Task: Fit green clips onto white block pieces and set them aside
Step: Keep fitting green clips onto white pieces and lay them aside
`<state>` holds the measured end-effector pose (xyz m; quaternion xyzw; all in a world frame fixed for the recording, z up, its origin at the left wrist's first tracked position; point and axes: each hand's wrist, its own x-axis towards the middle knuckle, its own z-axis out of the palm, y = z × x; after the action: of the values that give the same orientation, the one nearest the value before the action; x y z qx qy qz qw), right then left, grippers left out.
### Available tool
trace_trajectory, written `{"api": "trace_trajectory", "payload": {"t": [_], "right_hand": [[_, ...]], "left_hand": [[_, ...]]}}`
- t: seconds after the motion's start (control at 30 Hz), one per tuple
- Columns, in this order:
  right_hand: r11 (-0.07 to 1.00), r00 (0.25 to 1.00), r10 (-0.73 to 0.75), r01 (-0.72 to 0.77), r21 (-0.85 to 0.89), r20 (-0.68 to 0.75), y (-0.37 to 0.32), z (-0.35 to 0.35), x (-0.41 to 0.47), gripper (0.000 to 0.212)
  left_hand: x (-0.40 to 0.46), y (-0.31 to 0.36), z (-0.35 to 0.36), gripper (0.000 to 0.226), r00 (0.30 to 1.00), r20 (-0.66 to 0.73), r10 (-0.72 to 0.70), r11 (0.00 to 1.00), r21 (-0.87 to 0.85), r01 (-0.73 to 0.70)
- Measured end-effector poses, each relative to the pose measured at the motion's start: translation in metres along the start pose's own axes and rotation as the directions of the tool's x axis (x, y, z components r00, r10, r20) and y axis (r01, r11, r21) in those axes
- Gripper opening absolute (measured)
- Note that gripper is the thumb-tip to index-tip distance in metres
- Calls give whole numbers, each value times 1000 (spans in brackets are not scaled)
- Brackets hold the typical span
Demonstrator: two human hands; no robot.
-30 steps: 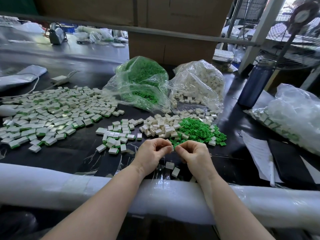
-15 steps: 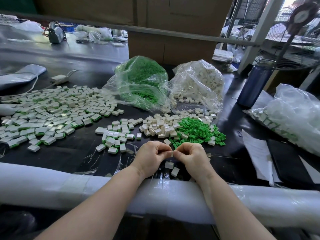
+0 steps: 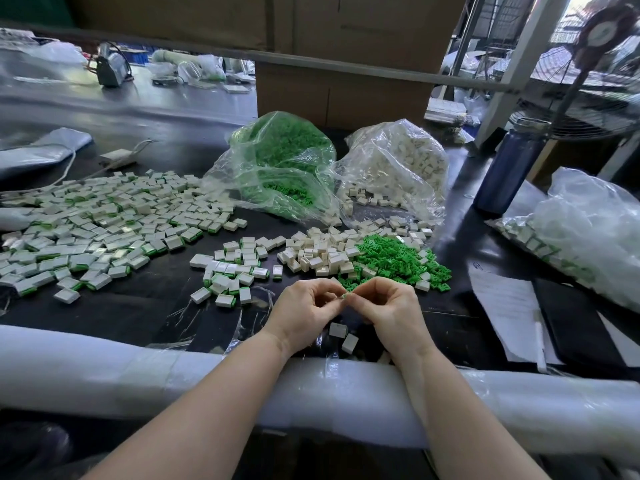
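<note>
My left hand point(image 3: 306, 311) and my right hand point(image 3: 386, 308) meet fingertip to fingertip above the table's near edge. Between them they pinch one small piece point(image 3: 344, 296), white with a bit of green showing; most of it is hidden by my fingers. Just beyond lies a loose heap of green clips point(image 3: 394, 259), and left of it a heap of bare white blocks point(image 3: 318, 251). Two white blocks point(image 3: 343, 336) lie on the table under my hands. Fitted pieces form a small cluster point(image 3: 232, 275) and a large spread point(image 3: 97, 223) to the left.
A clear bag of green clips point(image 3: 284, 161) and a bag of white blocks point(image 3: 398, 164) stand at the back. A blue bottle point(image 3: 505, 168), papers point(image 3: 505, 306) and another filled bag point(image 3: 588, 233) are at right. A white padded roll point(image 3: 138, 368) lines the table's near edge.
My hands have shifted slightly back up and away from me, still pressed together on the same small piece. The heaps on the table have not moved.
</note>
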<state>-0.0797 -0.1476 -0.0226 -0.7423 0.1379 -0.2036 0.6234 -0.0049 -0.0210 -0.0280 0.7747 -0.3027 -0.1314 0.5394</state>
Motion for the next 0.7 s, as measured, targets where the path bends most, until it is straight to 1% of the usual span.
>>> {"api": "trace_trajectory", "payload": {"t": [0.1,0.2,0.3,0.37,0.4,0.47,0.53,0.6,0.7], "right_hand": [[999,999,-7,5,52,40,-1,1,-2,16],[998,998,-16,12,60,63,0,1,0,22],[996,998,-12,7,86,58,2,0,2,15],[994,996,1,-11,107,93,3,1,3,11],[997,993,0,-10,81,120,3,2,3,12],[1000,985,-5,5,-4,173,3,4,3,20],[1000,976,-4,10,-24,217,2,4,3,29],[999,969,12,-20,29,246,2,4,2,31],[993,964,39,-67,99,264,2,2,2,24]], "left_hand": [[0,1,-1,6,1000,-5,-17,999,-36,17],[0,3,-3,13,999,-19,-27,996,-83,26],[0,4,-4,11,999,-36,-8,998,-62,6],[1,4,-4,11,1000,-19,14,998,-68,-15],[0,4,-5,11,1000,-4,20,997,-81,-20],[0,4,-4,11,999,23,30,995,-98,-28],[0,4,-4,11,998,44,45,994,-104,-40],[-1,4,-3,13,996,59,59,993,-108,-53],[0,2,-3,20,994,89,68,994,-93,-59]]}}
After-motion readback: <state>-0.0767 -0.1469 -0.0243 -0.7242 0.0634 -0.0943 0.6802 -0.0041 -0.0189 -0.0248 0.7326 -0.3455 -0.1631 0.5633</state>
